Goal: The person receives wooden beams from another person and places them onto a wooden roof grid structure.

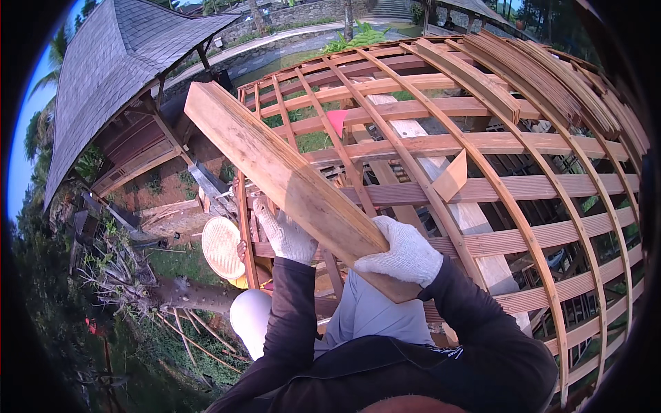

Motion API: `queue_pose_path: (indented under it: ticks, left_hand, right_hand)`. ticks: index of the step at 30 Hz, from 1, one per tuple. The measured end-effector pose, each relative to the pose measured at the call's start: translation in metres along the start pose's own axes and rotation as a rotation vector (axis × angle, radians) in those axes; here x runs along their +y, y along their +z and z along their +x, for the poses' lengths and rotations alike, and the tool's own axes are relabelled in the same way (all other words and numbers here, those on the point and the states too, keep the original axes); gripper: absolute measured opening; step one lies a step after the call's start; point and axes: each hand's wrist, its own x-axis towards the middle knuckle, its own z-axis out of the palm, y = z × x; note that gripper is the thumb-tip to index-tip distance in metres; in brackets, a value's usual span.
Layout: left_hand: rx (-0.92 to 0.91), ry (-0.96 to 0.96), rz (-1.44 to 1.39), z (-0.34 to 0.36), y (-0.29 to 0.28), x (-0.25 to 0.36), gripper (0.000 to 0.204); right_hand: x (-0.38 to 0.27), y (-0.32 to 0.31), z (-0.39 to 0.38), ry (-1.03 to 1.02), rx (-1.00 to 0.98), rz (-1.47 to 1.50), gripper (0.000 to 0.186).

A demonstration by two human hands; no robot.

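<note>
A long bundle of thin wooden boards point(275, 168) slants up and to the left in front of me, above the roof frame. My right hand point(405, 253), in a white knitted glove, is closed around its near end, with the thumb on the broad face. My left hand point(290, 237), gloved too, is beside the bundle's lower left edge. Its fingers are stretched up and apart, and part of the hand is hidden behind the wood. Whether it touches the bundle I cannot tell.
Crossing battens and rafters point(523, 186) form an open roof frame with gaps. Stacked strips point(544, 82) lie at the far right. A loose wood piece point(451, 177) and a pink flag point(337, 122) are nearer. Below left is another person in a woven hat point(222, 248).
</note>
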Motion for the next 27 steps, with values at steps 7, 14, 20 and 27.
queue_pose_path:
  ticks: [7, 14, 20, 27]
  left_hand:
    - [0.184, 0.105, -0.009, -0.021, -0.018, -0.002, 0.073]
    - [0.287, 0.225, -0.028, -0.033, -0.036, 0.028, 0.066]
    - [0.139, 0.238, -0.080, -0.033, -0.070, 0.056, 0.074]
    - [0.193, 0.238, 0.027, -0.044, -0.032, 0.057, 0.073]
  right_hand:
    - [0.005, 0.035, -0.024, -0.206, 0.079, -0.231, 0.065]
    - [-0.034, 0.049, -0.011, -0.124, -0.102, -0.441, 0.074]
    - [-0.063, 0.065, -0.007, -0.070, -0.123, -0.411, 0.073]
    - [-0.052, 0.056, -0.011, -0.127, -0.149, -0.354, 0.076]
